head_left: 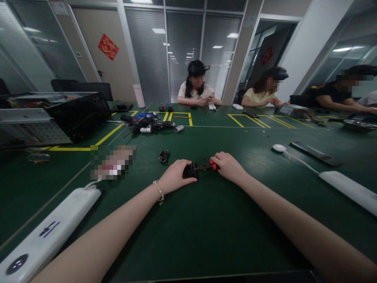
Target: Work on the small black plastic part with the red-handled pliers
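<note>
My left hand [176, 176] is closed around a small black part [190, 171], holding it on or just over the green table; its exact kind is too dark to tell. From the right, my right hand [226, 165] grips pliers [213, 165] by their red-and-black handles. The long narrow jaws of the pliers point left and reach the edge of the black part. Whether the jaws pinch anything is too small to see. Another small black part [163, 156] lies on the table beyond my left hand.
A pile of black tools and blue items [147, 122] lies farther back. An open computer case [85, 116] stands at the left. White power bank-like devices lie left [53, 232] and right [347, 188], near a dark phone-like slab [315, 153]. Several people sit across the table [182, 232].
</note>
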The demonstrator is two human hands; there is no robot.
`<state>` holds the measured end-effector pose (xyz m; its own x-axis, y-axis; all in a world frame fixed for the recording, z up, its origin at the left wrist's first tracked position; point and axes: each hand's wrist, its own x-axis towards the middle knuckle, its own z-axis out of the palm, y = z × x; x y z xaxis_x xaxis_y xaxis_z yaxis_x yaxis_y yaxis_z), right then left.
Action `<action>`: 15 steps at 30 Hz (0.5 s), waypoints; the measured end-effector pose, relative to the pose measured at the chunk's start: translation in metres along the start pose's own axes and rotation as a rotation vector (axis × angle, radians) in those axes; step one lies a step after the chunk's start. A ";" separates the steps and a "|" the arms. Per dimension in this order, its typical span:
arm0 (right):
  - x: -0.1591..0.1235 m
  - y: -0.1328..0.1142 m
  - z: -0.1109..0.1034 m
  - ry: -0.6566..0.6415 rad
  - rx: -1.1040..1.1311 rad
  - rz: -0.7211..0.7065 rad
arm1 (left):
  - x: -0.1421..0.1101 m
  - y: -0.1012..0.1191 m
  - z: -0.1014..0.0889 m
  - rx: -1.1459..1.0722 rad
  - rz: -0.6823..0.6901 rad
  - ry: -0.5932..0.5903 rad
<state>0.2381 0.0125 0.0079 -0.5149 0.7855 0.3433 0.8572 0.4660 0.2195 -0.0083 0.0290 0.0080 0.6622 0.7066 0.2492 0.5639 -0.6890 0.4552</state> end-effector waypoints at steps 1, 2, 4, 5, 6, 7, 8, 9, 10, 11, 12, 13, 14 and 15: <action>0.000 0.000 0.000 0.001 0.000 0.000 | 0.000 0.000 0.000 0.001 -0.001 0.000; 0.000 0.000 0.000 0.000 -0.001 -0.001 | 0.000 0.001 0.000 0.002 -0.001 0.000; 0.000 -0.001 0.000 -0.004 -0.006 0.001 | 0.000 0.002 -0.001 0.003 -0.001 -0.003; 0.000 -0.001 0.000 -0.007 -0.010 0.002 | 0.000 0.002 -0.001 0.003 -0.001 -0.005; 0.000 -0.001 0.000 -0.011 -0.015 0.003 | 0.000 0.002 -0.001 0.002 -0.001 -0.006; 0.000 -0.002 0.000 -0.014 -0.020 0.006 | 0.000 0.003 -0.002 0.001 -0.003 -0.007; 0.000 -0.002 0.000 -0.016 -0.025 0.009 | 0.000 0.003 -0.002 0.001 -0.004 -0.007; 0.000 -0.002 0.000 -0.016 -0.028 0.012 | 0.000 0.002 -0.002 0.002 -0.005 -0.005; 0.000 -0.003 0.000 -0.016 -0.031 0.013 | 0.000 0.002 -0.002 0.004 -0.003 -0.002; 0.001 -0.003 0.001 -0.014 -0.033 0.013 | 0.000 0.002 -0.001 0.007 0.000 0.000; 0.001 -0.003 0.001 -0.010 -0.036 0.014 | 0.000 0.002 -0.001 0.010 0.004 0.003; 0.001 -0.003 0.001 -0.008 -0.040 0.014 | 0.000 0.001 -0.001 0.013 0.009 0.006; 0.001 -0.003 0.001 -0.006 -0.044 0.012 | 0.000 0.001 0.000 0.015 0.013 0.009; 0.001 -0.003 0.001 -0.002 -0.049 0.011 | 0.000 0.001 0.000 0.016 0.018 0.013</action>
<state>0.2347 0.0120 0.0067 -0.5053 0.7915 0.3438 0.8611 0.4366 0.2605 -0.0079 0.0285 0.0081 0.6657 0.6963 0.2683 0.5600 -0.7038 0.4371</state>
